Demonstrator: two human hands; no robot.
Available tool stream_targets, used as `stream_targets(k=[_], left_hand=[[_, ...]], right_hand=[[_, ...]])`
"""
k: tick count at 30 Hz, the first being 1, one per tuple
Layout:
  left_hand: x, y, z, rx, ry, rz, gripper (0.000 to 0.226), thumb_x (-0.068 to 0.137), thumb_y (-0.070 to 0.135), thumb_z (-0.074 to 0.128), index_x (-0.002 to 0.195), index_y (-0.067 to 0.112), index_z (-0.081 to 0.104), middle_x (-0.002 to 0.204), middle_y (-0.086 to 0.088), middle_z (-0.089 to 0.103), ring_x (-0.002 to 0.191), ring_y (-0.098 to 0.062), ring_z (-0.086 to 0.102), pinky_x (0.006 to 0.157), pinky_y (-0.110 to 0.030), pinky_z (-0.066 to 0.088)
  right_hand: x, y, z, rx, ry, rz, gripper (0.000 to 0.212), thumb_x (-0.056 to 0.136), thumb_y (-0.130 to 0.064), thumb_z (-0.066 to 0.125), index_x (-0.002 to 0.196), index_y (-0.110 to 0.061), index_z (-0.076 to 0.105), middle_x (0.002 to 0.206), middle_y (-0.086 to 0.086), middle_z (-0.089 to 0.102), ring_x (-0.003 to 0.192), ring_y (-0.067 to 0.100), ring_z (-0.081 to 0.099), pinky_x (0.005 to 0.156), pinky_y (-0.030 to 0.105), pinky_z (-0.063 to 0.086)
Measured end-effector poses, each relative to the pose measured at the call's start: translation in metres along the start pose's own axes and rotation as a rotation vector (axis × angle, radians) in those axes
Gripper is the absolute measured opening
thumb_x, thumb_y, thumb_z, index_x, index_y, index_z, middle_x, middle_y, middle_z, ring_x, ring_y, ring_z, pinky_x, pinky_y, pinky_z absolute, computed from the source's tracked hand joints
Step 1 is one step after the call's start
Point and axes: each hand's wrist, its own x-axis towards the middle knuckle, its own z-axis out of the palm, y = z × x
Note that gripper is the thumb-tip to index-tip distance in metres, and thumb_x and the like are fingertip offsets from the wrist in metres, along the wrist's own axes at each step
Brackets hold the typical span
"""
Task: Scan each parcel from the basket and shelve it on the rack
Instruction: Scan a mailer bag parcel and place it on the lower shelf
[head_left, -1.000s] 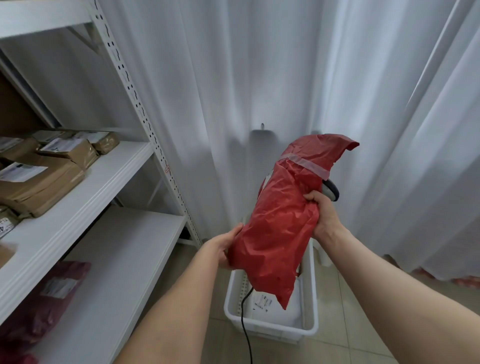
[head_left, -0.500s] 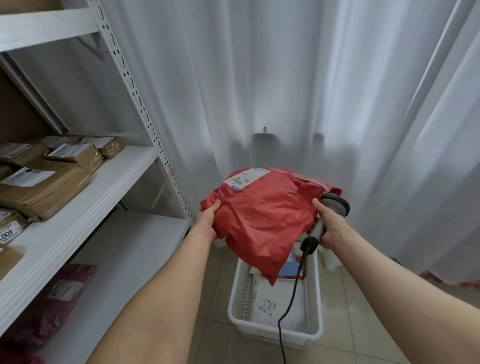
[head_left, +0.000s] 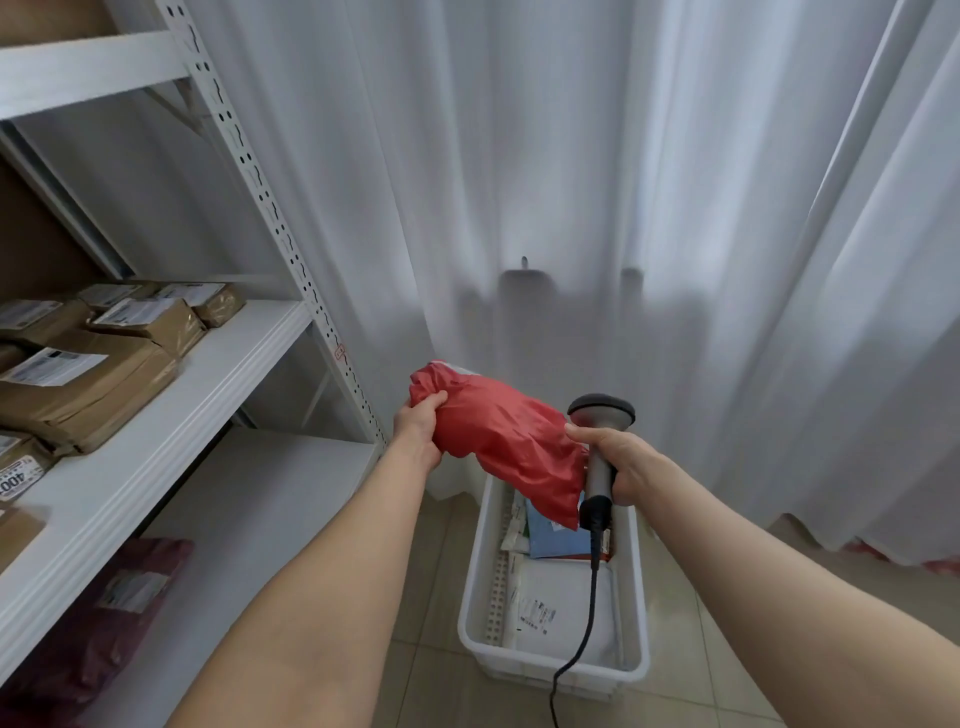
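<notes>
A red plastic parcel (head_left: 501, 436) hangs in the air above the white basket (head_left: 636, 644) on the floor. My left hand (head_left: 420, 427) grips its upper left end. My right hand (head_left: 615, 462) holds the grey barcode scanner (head_left: 601, 415) by its handle, beside the parcel's right side, with the forefinger touching the bag. The scanner's black cable drops past the basket's front. Inside the basket lie a white parcel (head_left: 558, 608) with a label and a blue one (head_left: 558, 538). The parcel's label is hidden.
A white metal rack (head_left: 171, 415) stands at the left. Its middle shelf carries several brown labelled parcels (head_left: 78, 384); the lower shelf holds a dark red parcel (head_left: 119, 613). White curtains (head_left: 623, 208) hang behind. The floor is tiled.
The red parcel turned from upright to lying across, then tilted so its label faces away. My right hand drew the scanner out from behind the bag.
</notes>
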Motion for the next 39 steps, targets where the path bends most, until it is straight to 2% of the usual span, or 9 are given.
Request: stream_targets(k=[4,8,15,20,25,28,34,36,39], left_hand=[[0.001,0.008,0.000,-0.023,-0.049,0.004,0.022,0.084,-0.004,0.048,0.090,0.015,0.060,0.081,-0.011,0.060,0.072,-0.026,0.058,0.072,-0.037,0.049],[-0.001,0.012,0.004,-0.034,-0.108,-0.006,0.027,0.079,-0.008,0.042,0.089,0.012,0.057,0.084,-0.012,0.062,0.076,-0.027,0.059,0.079,-0.038,0.050],[-0.007,0.016,0.022,-0.159,-0.120,0.014,0.032,0.092,0.003,0.047,0.119,0.017,0.057,0.091,-0.012,0.064,0.079,-0.027,0.062,0.076,-0.040,0.052],[-0.009,0.021,0.030,-0.042,0.009,0.063,0.017,0.094,0.011,0.056,0.109,0.019,0.052,0.089,-0.007,0.059,0.080,-0.023,0.059,0.067,-0.035,0.052],[0.007,0.027,0.012,0.049,0.136,0.151,0.046,0.084,0.008,0.067,0.127,0.018,0.053,0.111,-0.007,0.056,0.094,-0.026,0.061,0.073,-0.033,0.057],[0.009,0.033,0.004,0.035,0.160,0.115,0.013,0.085,0.003,0.065,0.085,0.016,0.063,0.088,-0.007,0.062,0.071,-0.022,0.060,0.042,-0.020,0.051],[0.007,0.050,-0.003,-0.052,0.171,0.029,0.017,0.084,0.005,0.069,0.074,0.005,0.055,0.070,-0.010,0.059,0.034,-0.011,0.057,0.031,-0.022,0.045],[0.005,0.053,-0.004,-0.033,0.167,0.052,0.019,0.085,0.002,0.067,0.072,0.007,0.054,0.068,-0.008,0.057,0.033,-0.009,0.055,0.033,-0.021,0.047],[0.001,0.057,-0.001,-0.029,0.090,0.040,0.018,0.089,-0.002,0.059,0.075,0.010,0.058,0.074,-0.007,0.057,0.057,-0.014,0.058,0.037,-0.020,0.050]], right_hand=[[0.002,0.003,-0.001,-0.042,0.046,-0.010,0.042,0.084,-0.015,0.076,0.118,-0.002,0.056,0.082,0.011,0.059,0.069,0.028,0.059,0.069,0.044,0.053],[0.007,0.002,-0.002,0.010,0.078,-0.076,0.049,0.088,-0.018,0.072,0.130,-0.006,0.049,0.104,0.013,0.055,0.086,0.032,0.057,0.084,0.051,0.049],[0.008,-0.001,-0.001,0.086,-0.003,-0.024,0.047,0.080,-0.020,0.079,0.121,-0.006,0.061,0.106,0.015,0.071,0.088,0.032,0.070,0.068,0.047,0.058],[-0.003,-0.005,-0.006,0.065,-0.058,-0.004,0.005,0.091,-0.008,0.062,0.096,-0.008,0.061,0.065,0.013,0.070,0.059,0.027,0.066,0.050,0.037,0.054],[-0.012,-0.026,-0.003,0.171,-0.043,-0.010,0.010,0.089,-0.004,0.058,0.080,-0.006,0.057,0.057,0.010,0.065,0.046,0.024,0.064,0.052,0.039,0.059],[-0.013,-0.035,-0.002,0.231,-0.054,-0.035,0.015,0.085,-0.003,0.059,0.071,-0.007,0.055,0.063,0.008,0.062,0.055,0.022,0.061,0.069,0.034,0.057],[-0.015,-0.045,0.005,0.234,-0.023,-0.035,0.012,0.085,-0.004,0.059,0.077,-0.009,0.053,0.070,0.005,0.059,0.059,0.021,0.057,0.075,0.034,0.053],[-0.015,-0.046,0.006,0.223,-0.024,-0.027,0.011,0.087,-0.006,0.061,0.078,-0.008,0.056,0.066,0.006,0.062,0.057,0.021,0.060,0.073,0.035,0.054],[-0.014,-0.046,0.010,0.179,0.008,-0.037,0.005,0.088,-0.007,0.063,0.085,-0.006,0.060,0.071,0.006,0.065,0.062,0.021,0.062,0.068,0.035,0.055]])
